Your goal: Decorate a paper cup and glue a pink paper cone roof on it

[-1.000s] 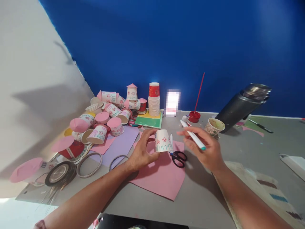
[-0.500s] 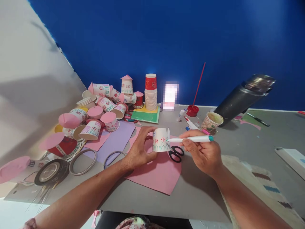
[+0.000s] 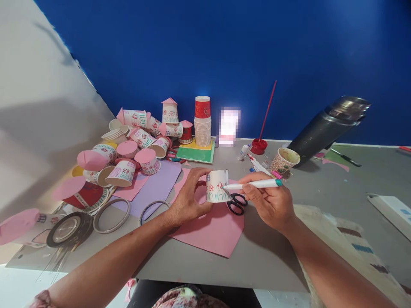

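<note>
Between the thumb and fingers of my left hand (image 3: 189, 197) is an upside-down white paper cup (image 3: 217, 186), drawn with red flowers, green grass and part of a purple window. My right hand (image 3: 272, 199) grips a white marker (image 3: 257, 184) with a green end. Its tip meets the cup's right side, near the flowers. Pink paper (image 3: 212, 233) lies under the cup, and black-handled scissors (image 3: 236, 204) rest just to the right of it.
Decorated cups with pink paper roofs (image 3: 126, 149) crowd the left side. Behind stand a stack of paper cups (image 3: 202, 130) and a red pot (image 3: 258, 146) with a stick. On the right are a used cup (image 3: 285, 160), a leaning black flask (image 3: 324, 132) and a stained cloth (image 3: 337, 239).
The marker and my right hand have shifted slightly left along the cup. My left hand keeps its hold. The whole view has moved a little.
</note>
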Motion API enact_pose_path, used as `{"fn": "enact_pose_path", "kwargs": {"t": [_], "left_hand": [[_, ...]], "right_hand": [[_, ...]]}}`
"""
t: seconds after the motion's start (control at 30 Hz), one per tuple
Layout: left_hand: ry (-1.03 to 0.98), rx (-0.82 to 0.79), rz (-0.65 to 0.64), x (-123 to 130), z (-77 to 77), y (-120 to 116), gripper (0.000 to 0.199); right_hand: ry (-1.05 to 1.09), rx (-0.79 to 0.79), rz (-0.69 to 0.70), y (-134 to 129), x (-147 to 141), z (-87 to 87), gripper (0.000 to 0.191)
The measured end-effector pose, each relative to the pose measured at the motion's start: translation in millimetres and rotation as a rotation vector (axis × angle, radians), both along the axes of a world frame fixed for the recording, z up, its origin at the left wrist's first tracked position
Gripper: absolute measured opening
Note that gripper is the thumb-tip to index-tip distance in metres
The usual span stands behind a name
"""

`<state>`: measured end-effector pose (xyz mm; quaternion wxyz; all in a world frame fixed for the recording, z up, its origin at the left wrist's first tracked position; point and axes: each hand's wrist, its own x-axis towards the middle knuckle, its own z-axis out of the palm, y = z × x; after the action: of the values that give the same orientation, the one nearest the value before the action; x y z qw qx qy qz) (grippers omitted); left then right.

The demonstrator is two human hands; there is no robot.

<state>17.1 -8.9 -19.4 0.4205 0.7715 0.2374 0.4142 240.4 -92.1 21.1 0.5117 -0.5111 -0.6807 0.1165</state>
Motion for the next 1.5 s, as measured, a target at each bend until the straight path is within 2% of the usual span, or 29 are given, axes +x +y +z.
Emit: {"fn": "enact_pose_path", "kwargs": {"t": [0.3,0.73,1.0,1.33,1.5], "left_hand": [[-0.020,-0.004,-0.010,0.3,-2.3,0.6,0.077],[-0.004,-0.035,-0.042,-0.8,-2.0,0.2,0.080],[-0.009,-0.007,-0.069,-0.5,-4.5,0.3,0.083],[0.046,0.033,-0.054,-2.4,-2.4,0.8,0.087],[0.081,0.056,-0.035,-2.7,0.2,0.4,0.086]], "right_hand": [[-0.024,0.065,-0.029,1.3,0.0,2.2,0.018],[0.016,0.013,-0.061,1.8,1.1,-0.5,0.026],[0.056,-0.006,-0.022,2.7,2.6,-4.7,0.025],[0.072,-0.029,-0.009,4.1,1.3,0.2,0.031],[0.016,0.001,-0.006,3.5,0.5,0.8,0.026]]}}
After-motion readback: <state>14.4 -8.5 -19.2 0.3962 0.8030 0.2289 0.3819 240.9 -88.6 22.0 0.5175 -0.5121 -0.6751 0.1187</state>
